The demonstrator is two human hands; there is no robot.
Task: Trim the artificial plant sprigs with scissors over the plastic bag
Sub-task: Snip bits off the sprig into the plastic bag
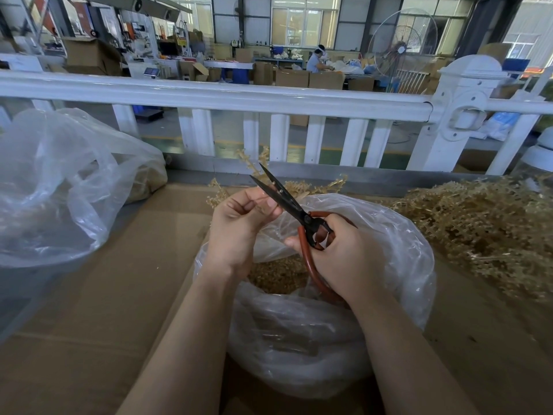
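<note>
Head view, sprig: the tan artificial sprig (pixel 270 181) is pinched at its stem in the left hand (pixel 239 226), fingers curled round it, fronds fanning up and away over the far rim of the plastic bag (pixel 398 235).
Head view, scissors: the right hand (pixel 347 256) grips the red loop handles of the scissors (pixel 287 202); the dark blades stand slightly parted, crossing just beside the left fingertips.
Handling: the sprig looks light, thin and springy, liable to twist; best held low on the stem, close to the cut.
Bag: soft, slippery film, trimmings (pixel 278 274) gathered inside.
Supply: a heap of sprigs (pixel 478 229) lies at right on the cardboard (pixel 149 265).
Hard to tell: the stem end is hidden in the left hand; whether the blades touch the sprig I cannot tell; the lower handle loop is covered by the right palm.
</note>
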